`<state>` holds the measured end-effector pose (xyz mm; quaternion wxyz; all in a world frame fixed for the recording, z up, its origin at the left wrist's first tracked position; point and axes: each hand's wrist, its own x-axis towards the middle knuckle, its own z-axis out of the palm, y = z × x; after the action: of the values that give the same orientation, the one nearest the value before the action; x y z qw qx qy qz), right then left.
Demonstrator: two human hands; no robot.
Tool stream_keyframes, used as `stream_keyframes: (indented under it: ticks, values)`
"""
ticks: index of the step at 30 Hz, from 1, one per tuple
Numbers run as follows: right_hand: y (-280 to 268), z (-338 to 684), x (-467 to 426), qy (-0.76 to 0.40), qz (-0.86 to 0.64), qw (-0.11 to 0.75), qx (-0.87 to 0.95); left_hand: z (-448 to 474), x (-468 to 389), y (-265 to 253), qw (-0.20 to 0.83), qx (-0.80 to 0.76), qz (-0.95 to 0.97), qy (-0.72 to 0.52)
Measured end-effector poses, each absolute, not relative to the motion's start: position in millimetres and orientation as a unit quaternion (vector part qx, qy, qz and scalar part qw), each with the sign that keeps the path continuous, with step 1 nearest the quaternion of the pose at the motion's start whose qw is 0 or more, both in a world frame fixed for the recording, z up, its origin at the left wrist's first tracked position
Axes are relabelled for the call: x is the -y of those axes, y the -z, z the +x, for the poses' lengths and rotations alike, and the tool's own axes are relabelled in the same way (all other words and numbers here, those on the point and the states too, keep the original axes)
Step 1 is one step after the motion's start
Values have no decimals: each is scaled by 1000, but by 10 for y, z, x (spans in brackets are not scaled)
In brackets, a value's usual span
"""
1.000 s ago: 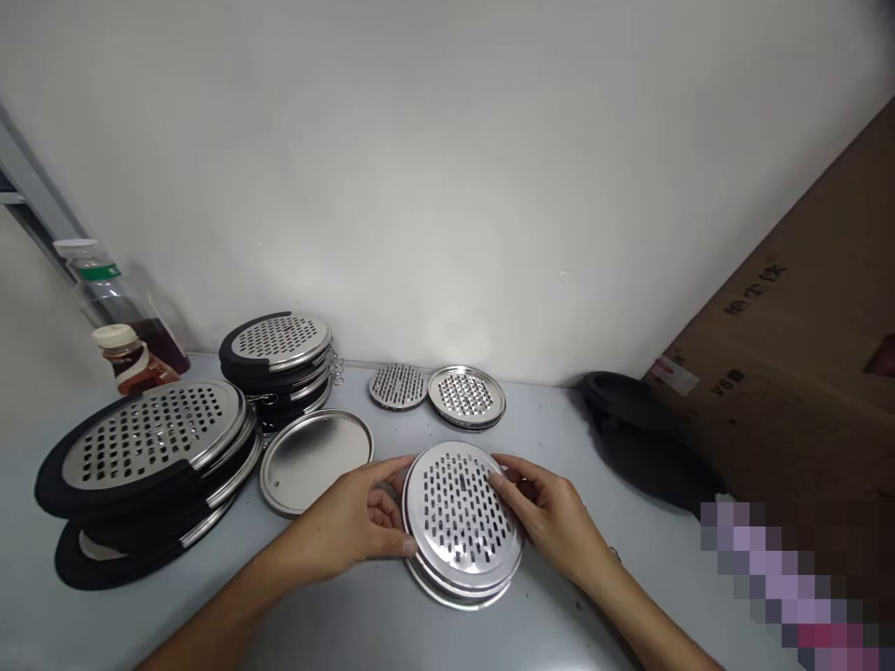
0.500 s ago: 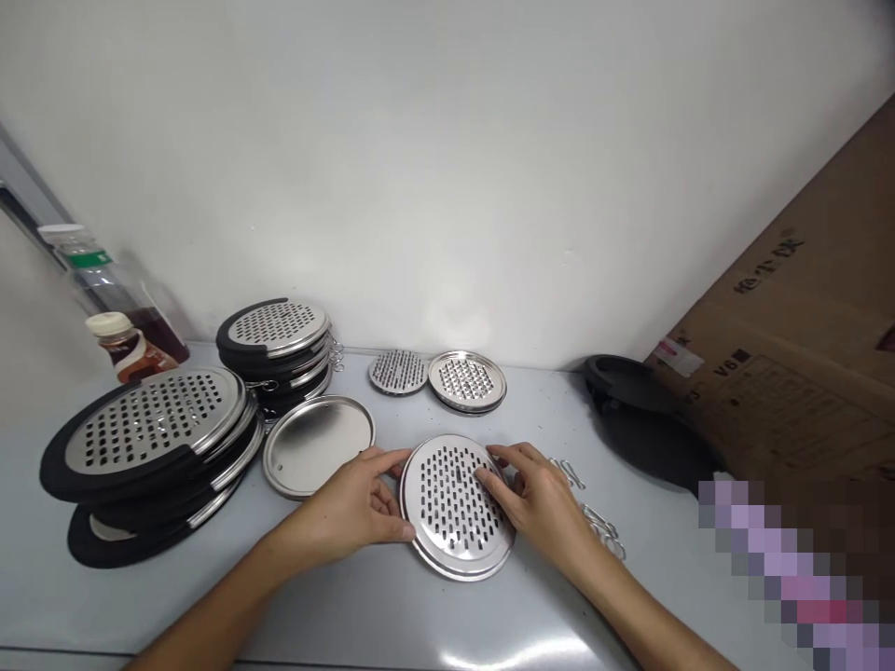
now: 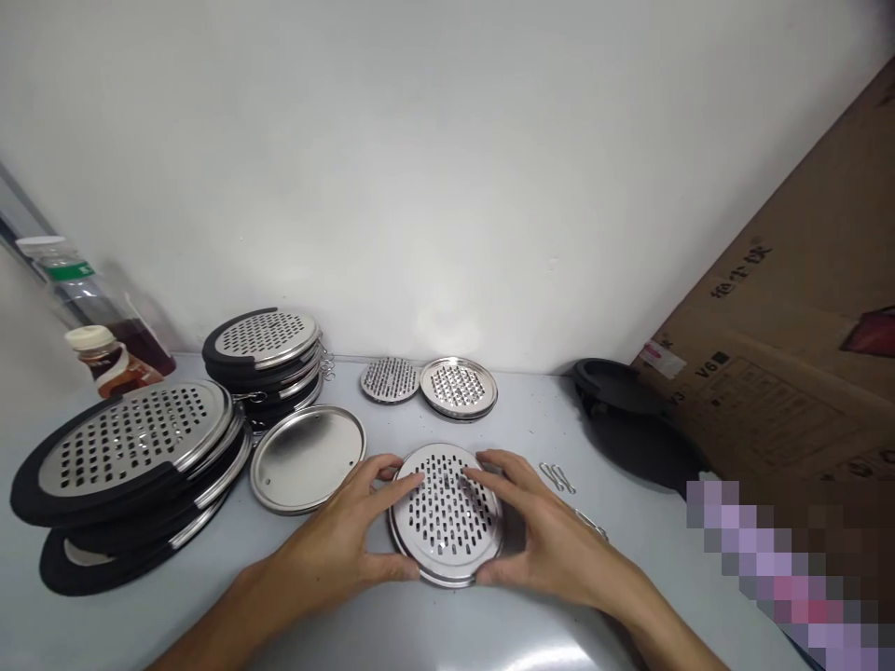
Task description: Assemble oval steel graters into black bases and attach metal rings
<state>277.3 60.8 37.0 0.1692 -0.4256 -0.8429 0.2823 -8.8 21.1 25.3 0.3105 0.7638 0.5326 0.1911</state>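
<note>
A round steel grater plate with rows of slots lies on the table in front of me, apparently on top of another rimmed metal disc. My left hand grips its left edge, the thumb low at the near rim and a finger reaching over the face. Around the right edge curls my right hand, its thumb at the near rim and a fingertip on the slots. Left of the grater is a plain steel dish, partly behind my left hand. Small wire hooks lie beyond my right hand.
Stacks of graters with black rims stand at left and back left. By the wall lie a small grater disc and rimmed grater discs. Bottles stand far left. Black parts and a cardboard box are right.
My left hand has brought a finger over the grater's face. My right thumb has moved from its face to the near rim. The view has shifted slightly.
</note>
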Motion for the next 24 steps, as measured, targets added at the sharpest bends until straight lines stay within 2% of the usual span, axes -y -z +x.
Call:
stream_keyframes:
  ticks: [8, 18, 24]
  values:
    - [-377, 2721, -588, -321, -415, 150, 838, -116, -236, -72, 226, -533, 801, -153]
    - [-354, 2715, -581, -325, -413, 157, 836, -107, -256, -133, 231, -545, 792, -148]
    - [-392, 2716, -596, -329, -407, 158, 837, -140, -251, -31, 199, -534, 804, -171]
